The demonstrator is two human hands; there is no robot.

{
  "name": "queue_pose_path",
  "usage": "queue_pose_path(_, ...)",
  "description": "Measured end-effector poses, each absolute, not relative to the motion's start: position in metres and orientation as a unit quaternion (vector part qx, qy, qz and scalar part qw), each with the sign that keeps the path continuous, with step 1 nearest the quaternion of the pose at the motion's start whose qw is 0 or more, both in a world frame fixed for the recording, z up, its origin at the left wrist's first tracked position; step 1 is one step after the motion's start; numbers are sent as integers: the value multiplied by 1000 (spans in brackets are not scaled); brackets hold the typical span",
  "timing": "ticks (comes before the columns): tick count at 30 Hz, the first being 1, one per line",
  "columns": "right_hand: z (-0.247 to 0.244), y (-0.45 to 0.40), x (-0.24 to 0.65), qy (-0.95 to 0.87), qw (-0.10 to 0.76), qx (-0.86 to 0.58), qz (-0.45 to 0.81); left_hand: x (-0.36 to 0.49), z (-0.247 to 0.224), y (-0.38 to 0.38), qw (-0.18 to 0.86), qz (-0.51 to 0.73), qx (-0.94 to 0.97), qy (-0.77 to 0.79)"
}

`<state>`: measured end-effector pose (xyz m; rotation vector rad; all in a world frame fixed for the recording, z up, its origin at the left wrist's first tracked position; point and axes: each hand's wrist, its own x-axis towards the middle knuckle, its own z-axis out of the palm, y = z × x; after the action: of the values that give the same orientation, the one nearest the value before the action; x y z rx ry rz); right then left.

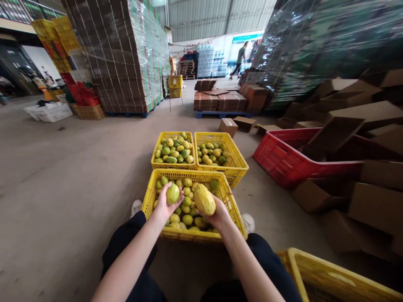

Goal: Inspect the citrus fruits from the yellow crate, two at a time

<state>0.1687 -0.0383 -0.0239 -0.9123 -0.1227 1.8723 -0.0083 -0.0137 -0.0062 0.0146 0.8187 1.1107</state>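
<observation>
My left hand (164, 204) holds a round green fruit (173, 193) over the left part of the near yellow crate (189, 235). In my right hand (218, 214) is a larger, ribbed yellow fruit (204, 199), held above the crate's right part. Both hands have their fingers curled round the fruit from below and the side. Many green and yellow fruits (187, 219) lie in the near crate. Just beyond it stand two more yellow crates, the left one (174, 165) fuller of fruit than the right one (233, 170).
A red crate (277, 165) holding cardboard boxes stands at the right, beside a heap of open boxes (374, 201). Another yellow crate (333, 277) is at the bottom right. Wrapped pallet stacks (116, 54) rise behind. A person (241, 58) walks far back.
</observation>
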Motion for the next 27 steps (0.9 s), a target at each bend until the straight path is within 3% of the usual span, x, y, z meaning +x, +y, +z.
queue_pose_path(9,-2,-44,164,-14,535,-404,742,-12,-22,-8,760,492,14,425)
queue_pose_path(15,5,-44,169,32,507,-413,756,-14,-28,-9,787,448,5,424)
queue_pose_path(27,-1,-50,167,-48,557,-341,756,-15,4,-18,850,427,-6,308)
